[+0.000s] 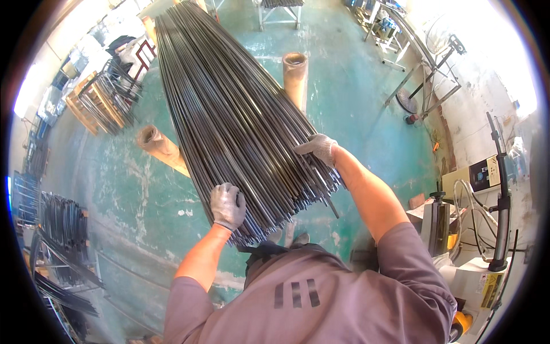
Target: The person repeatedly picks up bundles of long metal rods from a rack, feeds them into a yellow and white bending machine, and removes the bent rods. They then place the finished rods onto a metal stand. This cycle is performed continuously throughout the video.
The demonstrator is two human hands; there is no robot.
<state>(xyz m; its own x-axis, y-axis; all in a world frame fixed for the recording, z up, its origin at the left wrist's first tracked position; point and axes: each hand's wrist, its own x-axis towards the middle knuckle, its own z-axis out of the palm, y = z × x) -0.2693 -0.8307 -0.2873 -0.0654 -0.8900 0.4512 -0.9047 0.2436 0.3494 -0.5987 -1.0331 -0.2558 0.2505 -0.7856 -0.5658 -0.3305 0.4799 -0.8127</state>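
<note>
A wide bundle of long, thin dark metal rods point(229, 109) stretches away from me, their near ends fanned out unevenly in front of my body. My left hand point(228, 206), in a grey work glove, rests on the left side of the bundle near those ends, its fingers curled closed round some rods. Farther along the right edge, my gloved right hand point(318, 149) grips the outer rods, fingertips over the top. The undersides of both hands are hidden. One rod end point(334, 210) juts out past the others at the near right.
Padded, brown-wrapped posts point(295, 77) point(160, 146) flank the bundle on both sides. At left stands a wooden rack point(94, 106) with dark frames, and more dark rods point(63, 221) are stacked below it. A machine with hoses point(481, 183) stands right, near a metal stand point(427, 86).
</note>
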